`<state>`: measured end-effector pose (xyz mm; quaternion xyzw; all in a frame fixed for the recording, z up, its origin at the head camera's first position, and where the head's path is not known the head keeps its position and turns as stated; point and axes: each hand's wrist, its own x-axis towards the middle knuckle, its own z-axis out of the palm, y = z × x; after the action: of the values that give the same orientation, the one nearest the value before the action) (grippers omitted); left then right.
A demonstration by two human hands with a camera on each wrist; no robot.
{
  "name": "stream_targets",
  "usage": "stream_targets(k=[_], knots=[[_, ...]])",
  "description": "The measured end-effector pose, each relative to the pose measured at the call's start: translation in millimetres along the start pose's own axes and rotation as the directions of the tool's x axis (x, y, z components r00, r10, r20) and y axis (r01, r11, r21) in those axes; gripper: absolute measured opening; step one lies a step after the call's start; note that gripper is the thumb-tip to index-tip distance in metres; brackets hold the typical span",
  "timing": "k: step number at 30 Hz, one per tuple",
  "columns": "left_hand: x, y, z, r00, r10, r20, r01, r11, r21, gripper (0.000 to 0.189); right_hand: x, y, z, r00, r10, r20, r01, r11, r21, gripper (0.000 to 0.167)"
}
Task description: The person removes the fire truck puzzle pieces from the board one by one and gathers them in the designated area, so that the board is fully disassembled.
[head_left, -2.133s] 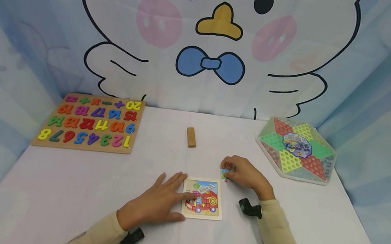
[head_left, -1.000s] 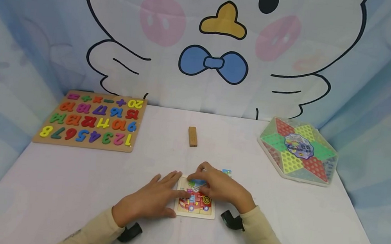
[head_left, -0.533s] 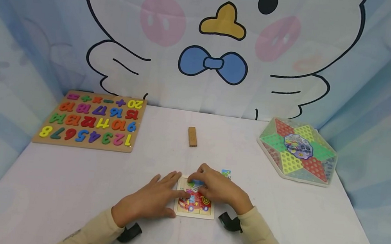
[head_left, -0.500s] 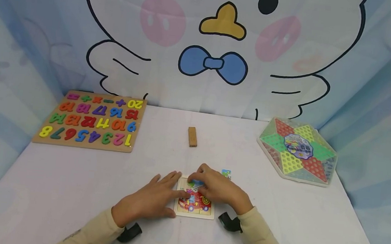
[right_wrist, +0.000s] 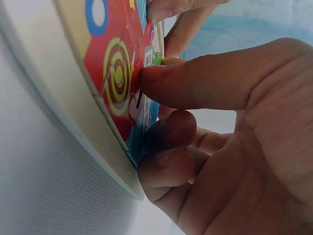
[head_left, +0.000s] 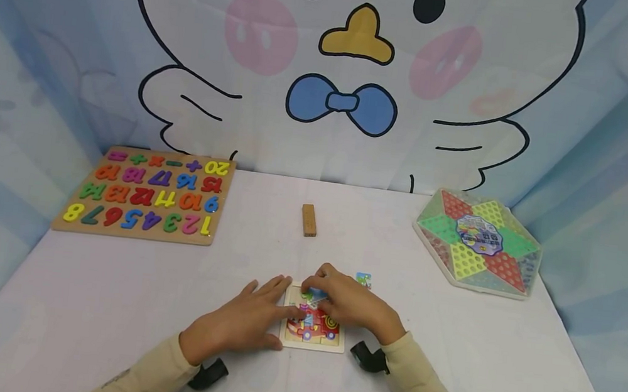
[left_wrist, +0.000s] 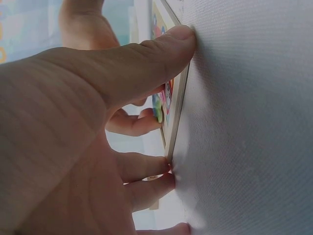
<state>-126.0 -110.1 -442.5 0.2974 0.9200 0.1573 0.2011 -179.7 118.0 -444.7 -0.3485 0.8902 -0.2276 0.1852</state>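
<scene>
A small jigsaw puzzle [head_left: 313,345] in a pale wooden frame, with a red fire truck picture, lies on the table. My left hand [head_left: 239,324] rests spread along its left side. The thumb is at the near corner, one finger reaches over the picture, and other fingertips touch the frame's far edge. Over the puzzle's upper part, my right hand [head_left: 352,297] pinches a green and blue puzzle piece [left_wrist: 158,108] between thumb and fingers, low against the board. My right fingers hide most of that piece. Another loose puzzle piece [head_left: 363,279] lies just behind the right hand.
A wooden number board [head_left: 138,195] with coloured numerals stands at the back left. A small wooden block [head_left: 308,220] lies behind the puzzle. At the back right sits a hexagonal board game box [head_left: 478,243]. A printed curtain [head_left: 335,147] hangs behind the table.
From beside the puzzle's far right corner, my right hand has moved left onto the puzzle with a piece, uncovering a loose piece behind. Over the last half second both hands stay nearly still.
</scene>
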Motion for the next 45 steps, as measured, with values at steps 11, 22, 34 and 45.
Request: stream_targets(k=[11, 22, 34, 45], knots=[[0.3, 0.2, 0.3, 1.0, -0.004, -0.001, 0.004, 1.0, -0.008, 0.057, 0.4, -0.6, 0.4, 1.0, 0.004, -0.003, -0.004, 1.0, -0.014, 0.034], [0.0, -0.3, 0.2, 1.0, 0.007, -0.009, -0.007, 1.0, -0.01, 0.057, 1.5, 0.4, 0.0, 0.999, 0.039, -0.019, -0.039, 0.999, 0.023, 0.032], [-1.8, 0.9, -1.0, 1.0, 0.007, -0.007, -0.007, 1.0, -0.016, 0.057, 2.3, -0.3, -0.2, 0.999, 0.028, -0.036, -0.028, 1.0, 0.001, 0.028], [-0.5, 0.3, -1.2, 1.0, 0.006, -0.006, -0.006, 1.0, -0.004, 0.057, 1.7, 0.6, -3.1, 0.998, -0.005, -0.06, 0.005, 1.0, 0.008, 0.023]])
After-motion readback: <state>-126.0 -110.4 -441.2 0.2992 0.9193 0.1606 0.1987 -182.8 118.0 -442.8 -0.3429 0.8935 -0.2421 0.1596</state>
